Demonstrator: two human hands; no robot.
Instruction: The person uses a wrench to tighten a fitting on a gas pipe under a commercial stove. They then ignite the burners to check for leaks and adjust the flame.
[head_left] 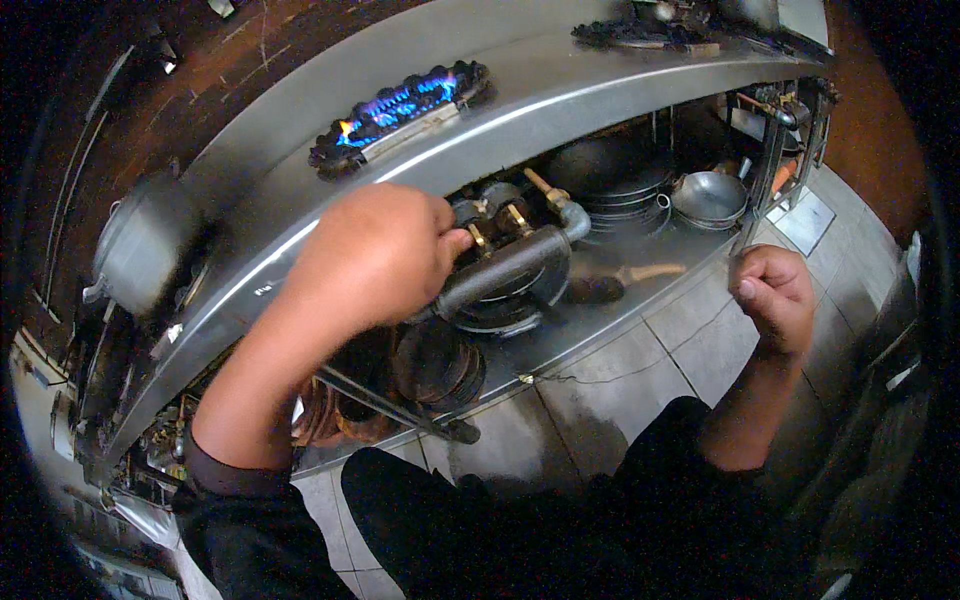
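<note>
Below the long stainless steel stove counter (560,95) with its blue-flamed burner (400,105), left hand (375,255) pinched a small brass gas valve (480,238), likely stiff, best gripped at its knob; right hand (775,295) hung fisted, empty

Pretty clearly a commercial kitchen, cook line side.

Long stainless steel range (560,95) with a burner (400,105) lit blue near its front edge, woks (610,175) and metal bowls (708,197) stacked on the shelf underneath, gas pipe (505,270) with brass valves (545,190) along the front, tiled floor (690,330).
</note>
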